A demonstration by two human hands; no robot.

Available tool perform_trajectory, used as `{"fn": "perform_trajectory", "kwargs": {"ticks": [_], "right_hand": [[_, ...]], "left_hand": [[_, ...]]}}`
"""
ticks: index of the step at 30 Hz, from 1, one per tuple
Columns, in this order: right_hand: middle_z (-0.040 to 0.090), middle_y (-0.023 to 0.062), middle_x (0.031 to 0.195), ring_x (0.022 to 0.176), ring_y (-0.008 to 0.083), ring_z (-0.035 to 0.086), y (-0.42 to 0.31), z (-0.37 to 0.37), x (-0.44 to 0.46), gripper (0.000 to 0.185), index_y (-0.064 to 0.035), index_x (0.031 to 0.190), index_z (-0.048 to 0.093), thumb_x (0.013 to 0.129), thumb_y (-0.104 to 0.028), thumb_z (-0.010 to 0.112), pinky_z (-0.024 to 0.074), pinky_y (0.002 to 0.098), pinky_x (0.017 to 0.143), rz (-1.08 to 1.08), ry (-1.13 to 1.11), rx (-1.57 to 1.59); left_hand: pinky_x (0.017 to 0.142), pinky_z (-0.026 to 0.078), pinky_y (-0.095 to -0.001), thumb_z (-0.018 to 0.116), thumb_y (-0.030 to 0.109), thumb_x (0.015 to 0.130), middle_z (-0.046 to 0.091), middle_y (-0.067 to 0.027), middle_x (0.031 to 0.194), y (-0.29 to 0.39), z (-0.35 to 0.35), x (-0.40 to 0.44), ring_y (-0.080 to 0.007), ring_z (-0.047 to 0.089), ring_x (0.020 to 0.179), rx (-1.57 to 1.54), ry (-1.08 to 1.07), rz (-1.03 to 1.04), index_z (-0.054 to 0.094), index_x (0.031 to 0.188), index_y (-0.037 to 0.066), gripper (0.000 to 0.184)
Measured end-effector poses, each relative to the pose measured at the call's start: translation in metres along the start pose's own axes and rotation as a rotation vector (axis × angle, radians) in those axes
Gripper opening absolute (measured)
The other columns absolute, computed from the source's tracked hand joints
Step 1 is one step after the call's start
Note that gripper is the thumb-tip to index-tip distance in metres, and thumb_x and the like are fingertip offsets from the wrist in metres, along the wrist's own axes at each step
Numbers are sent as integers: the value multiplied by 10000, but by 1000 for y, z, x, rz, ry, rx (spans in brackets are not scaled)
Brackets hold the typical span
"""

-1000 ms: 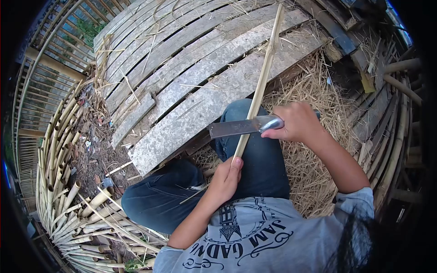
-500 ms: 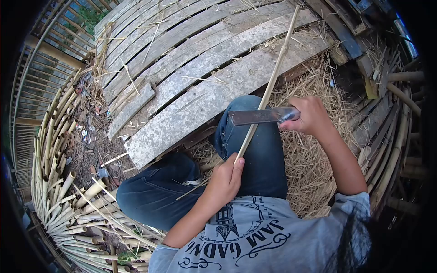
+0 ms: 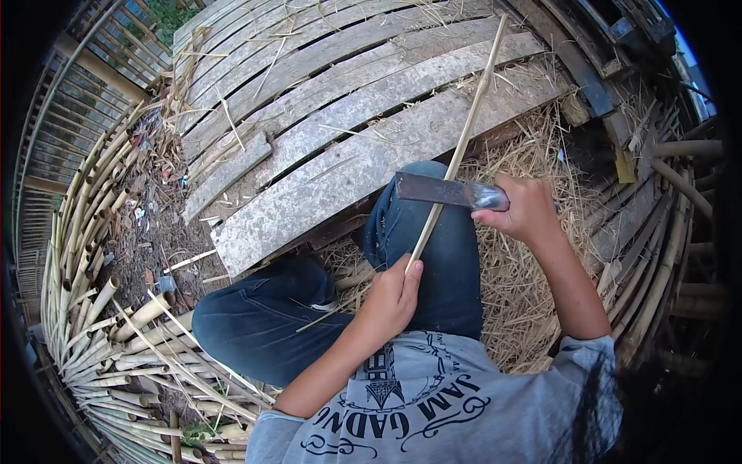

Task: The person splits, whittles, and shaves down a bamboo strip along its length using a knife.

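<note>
My left hand (image 3: 392, 299) is closed around the lower end of a long, pale bamboo strip (image 3: 469, 124), thumb along it. The strip slants up and away over my right knee, and its far part reaches above the wooden planks. In my right hand (image 3: 529, 207) is a broad, dark-bladed knife (image 3: 430, 188), gripped by its shiny metal handle. The blade lies across the strip just above the knee, its square end pointing left. Whether the edge bites into the bamboo cannot be made out.
A slatted wooden platform (image 3: 309, 166) spreads in front, strewn with thin shavings. A heap of shavings (image 3: 518, 309) lies beside my right leg (image 3: 452, 263). Cut bamboo poles (image 3: 147, 317) are piled at left, below a bamboo fence (image 3: 85, 100). More poles (image 3: 657, 278) curve along the right.
The knife's square end has tipped upward slightly, so the blade now slopes down toward my right hand. The view has turned a little. Both hands keep their holds.
</note>
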State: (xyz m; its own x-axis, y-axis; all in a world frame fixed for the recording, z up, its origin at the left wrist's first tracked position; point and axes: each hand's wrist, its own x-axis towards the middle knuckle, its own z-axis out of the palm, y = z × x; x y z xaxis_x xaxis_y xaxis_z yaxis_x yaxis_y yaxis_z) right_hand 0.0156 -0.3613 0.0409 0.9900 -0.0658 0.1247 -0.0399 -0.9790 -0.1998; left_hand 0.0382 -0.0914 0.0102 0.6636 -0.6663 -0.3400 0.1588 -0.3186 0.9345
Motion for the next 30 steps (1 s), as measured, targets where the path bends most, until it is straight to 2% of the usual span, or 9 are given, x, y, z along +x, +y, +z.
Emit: {"fn": "perform_trajectory", "kwargs": {"ticks": [3, 5, 9, 11, 18, 24, 25, 30], "right_hand": [[582, 95, 529, 502, 281, 634, -36, 1, 0, 727, -75, 643, 558, 700, -799, 605, 504, 386, 495, -48, -30, -81], [574, 96, 522, 503, 286, 632, -17, 9, 4, 737, -77, 638, 556, 688, -811, 600, 502, 385, 493, -35, -15, -45], [541, 99, 515, 503, 295, 619, 17, 8, 15, 776, -74, 615, 517, 662, -846, 580, 488, 384, 477, -96, 53, -43], [534, 101, 531, 503, 297, 606, 19, 4, 15, 805, -68, 616, 489, 649, -869, 560, 474, 395, 471, -88, 51, -35], [531, 94, 550, 513, 297, 597, 44, 6, 7, 826, -69, 630, 491, 632, -893, 539, 456, 399, 467, -14, 95, -32], [552, 87, 547, 514, 291, 613, 25, -10, 6, 778, -78, 645, 538, 646, -855, 585, 477, 393, 486, 38, 76, -120], [568, 92, 556, 519, 291, 622, 18, -11, 4, 731, -79, 647, 554, 670, -807, 622, 488, 394, 490, 15, 77, -143], [581, 106, 565, 529, 302, 629, -16, -3, 14, 702, -77, 651, 569, 700, -775, 630, 491, 403, 492, -89, -8, -135]], "left_hand": [[533, 396, -350, 362, 297, 1062, 466, -76, 591, 1, 0, -1, -174, 476, 537, 62, 20, 43, 514, 871, -19, 399], [557, 400, -462, 411, 232, 1043, 520, -244, 629, 4, -5, -2, -446, 551, 598, 80, 32, -7, 509, 921, -28, 304], [550, 395, -471, 414, 223, 1041, 513, -254, 619, 5, -7, -1, -467, 546, 603, 53, 20, -22, 509, 918, -26, 293], [539, 409, -377, 375, 290, 1057, 476, -102, 585, 0, -6, 0, -215, 509, 527, 103, 3, 32, 526, 898, -17, 377], [549, 408, -387, 369, 288, 1059, 484, -114, 591, 1, -8, -1, -250, 523, 536, 82, 4, 34, 514, 886, -8, 372], [555, 405, -367, 360, 286, 1062, 457, -86, 601, -6, -4, 1, -196, 486, 550, -5, -9, 54, 514, 899, -14, 375], [553, 404, -357, 358, 285, 1063, 454, -71, 604, -5, -3, 0, -178, 478, 556, 19, -5, 56, 516, 903, -15, 376], [549, 403, -338, 355, 280, 1065, 457, -48, 609, -3, -3, 0, -158, 470, 557, -6, -40, 19, 517, 908, -15, 371]]}}
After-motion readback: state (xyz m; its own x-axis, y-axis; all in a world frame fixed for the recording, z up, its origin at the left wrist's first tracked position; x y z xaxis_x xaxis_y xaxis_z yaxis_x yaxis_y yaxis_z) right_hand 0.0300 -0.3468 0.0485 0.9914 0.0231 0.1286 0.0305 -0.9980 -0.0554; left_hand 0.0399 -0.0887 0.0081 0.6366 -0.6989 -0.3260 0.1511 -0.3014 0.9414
